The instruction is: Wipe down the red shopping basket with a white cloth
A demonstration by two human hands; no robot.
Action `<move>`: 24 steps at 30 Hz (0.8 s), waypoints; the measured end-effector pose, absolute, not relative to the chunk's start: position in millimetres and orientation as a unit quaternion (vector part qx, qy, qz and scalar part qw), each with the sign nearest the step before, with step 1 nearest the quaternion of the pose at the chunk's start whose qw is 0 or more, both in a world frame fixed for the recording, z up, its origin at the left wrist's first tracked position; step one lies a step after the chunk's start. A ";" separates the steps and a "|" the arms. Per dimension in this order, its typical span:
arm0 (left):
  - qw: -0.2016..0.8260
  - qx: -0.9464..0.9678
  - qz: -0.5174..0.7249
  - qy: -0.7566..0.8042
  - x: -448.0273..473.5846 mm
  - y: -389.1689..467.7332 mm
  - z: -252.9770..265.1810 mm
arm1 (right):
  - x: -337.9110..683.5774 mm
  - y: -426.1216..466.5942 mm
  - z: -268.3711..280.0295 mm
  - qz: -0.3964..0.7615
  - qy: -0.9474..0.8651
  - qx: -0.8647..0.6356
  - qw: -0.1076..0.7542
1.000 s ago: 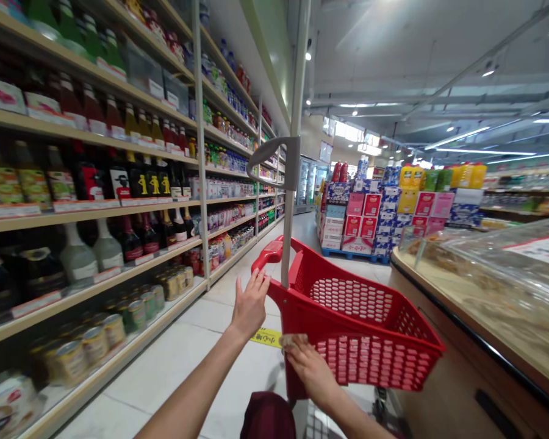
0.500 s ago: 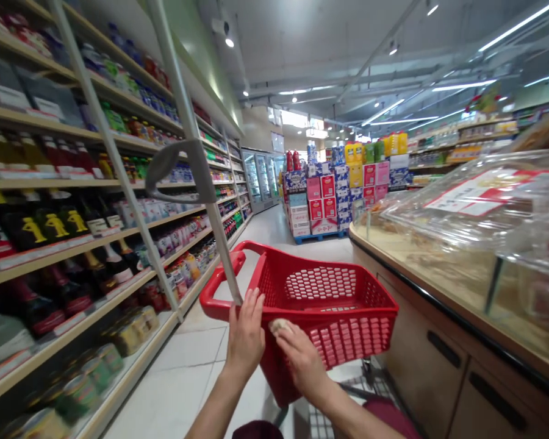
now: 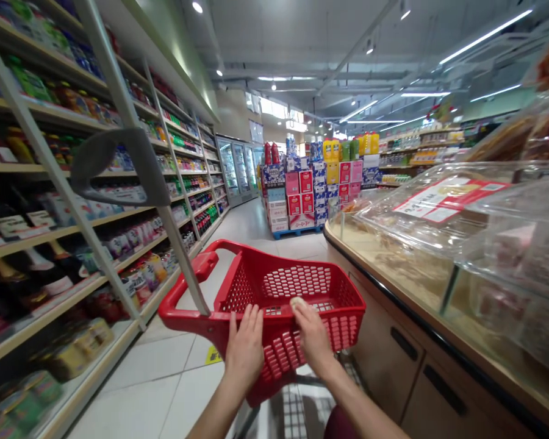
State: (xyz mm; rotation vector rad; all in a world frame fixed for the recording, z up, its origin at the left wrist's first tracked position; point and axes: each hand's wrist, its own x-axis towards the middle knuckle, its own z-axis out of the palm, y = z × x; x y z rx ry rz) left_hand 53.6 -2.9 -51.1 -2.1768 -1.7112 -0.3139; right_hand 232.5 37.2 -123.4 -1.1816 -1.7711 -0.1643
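Cloth (image 3: 296,302) held by the right hand (image 3: 313,335) — fingers pressed together — at the red cart (image 3: 279,360); left hand (image 3: 246,350) rests alongside, fingers slightly spread.

The left hand (image 3: 246,347) rests with fingers extended over the near rim of a red shopping cart basket (image 3: 274,360), while the right hand (image 3: 312,334) presses a pale wad (image 3: 297,303) to that rim farther along. Near the basket's handle-end corner rises a metal pole (image 3: 180,256) bearing a gray looped grip (image 3: 150,174). Left, shelves (image 3: 85,296) hold bottles, with cans (image 3: 80,353) along the bottom shelf's front edge. Right, a black-edged display counter (image 3: 379,341) carries a clear cover with a red-and-white sign (image 3: 448,198). Beyond, cartons (image 3: 293,204) fill a blue pallet (image 3: 297,231) to its front edge.
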 end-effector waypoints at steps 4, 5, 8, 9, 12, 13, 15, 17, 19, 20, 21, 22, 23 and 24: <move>0.151 -0.787 -0.078 -0.592 67.0 11.2 -56.8 | 246.9 44.4 -121.2 -0.080 -0.756 -0.487 0.430; 0.149 -0.790 -0.078 -0.589 66.8 13.4 -58.1 | 265.9 46.7 -122.9 -0.084 -0.739 -0.522 0.417; 0.152 -0.787 -0.094 -0.591 68.6 16.8 -63.8 | 324.4 50.7 -131.1 -0.100 -0.675 -0.612 0.399; 0.155 -0.784 -0.102 -0.593 71.9 17.1 -66.5 | 335.3 50.5 -134.3 -0.109 -0.661 -0.624 0.402; 0.156 -0.791 -0.111 -0.581 87.4 16.6 -75.1 | 335.5 46.2 -140.8 -0.128 -0.682 -0.595 0.406; 0.153 -0.796 -0.110 -0.575 91.9 16.2 -77.4 | 330.8 44.7 -141.1 -0.127 -0.702 -0.574 0.402; 0.149 -0.802 -0.105 -0.569 96.5 15.3 -79.9 | 326.6 43.5 -138.6 -0.113 -0.725 -0.553 0.395; 0.147 -0.811 -0.098 -0.558 94.9 14.6 -79.9 | 331.8 44.6 -134.8 -0.099 -0.703 -0.576 0.404; 0.145 -0.817 -0.092 -0.550 90.2 14.2 -78.7 | 336.1 46.5 -133.0 -0.090 -0.669 -0.608 0.417; 0.145 -0.817 -0.091 -0.551 87.6 14.2 -78.1 | 333.9 47.1 -133.0 -0.086 -0.660 -0.616 0.422; 0.145 -0.815 -0.091 -0.554 85.1 14.2 -77.6 | 328.4 47.3 -133.3 -0.083 -0.661 -0.614 0.423; 0.145 -0.813 -0.091 -0.556 82.7 14.3 -77.3 | 320.6 47.2 -133.7 -0.080 -0.672 -0.603 0.422; 0.145 -0.814 -0.092 -0.555 80.4 14.4 -77.2 | 312.2 47.0 -134.2 -0.076 -0.693 -0.581 0.419; 0.144 -0.817 -0.093 -0.551 78.2 14.7 -77.1 | 305.4 46.9 -134.7 -0.073 -0.718 -0.556 0.413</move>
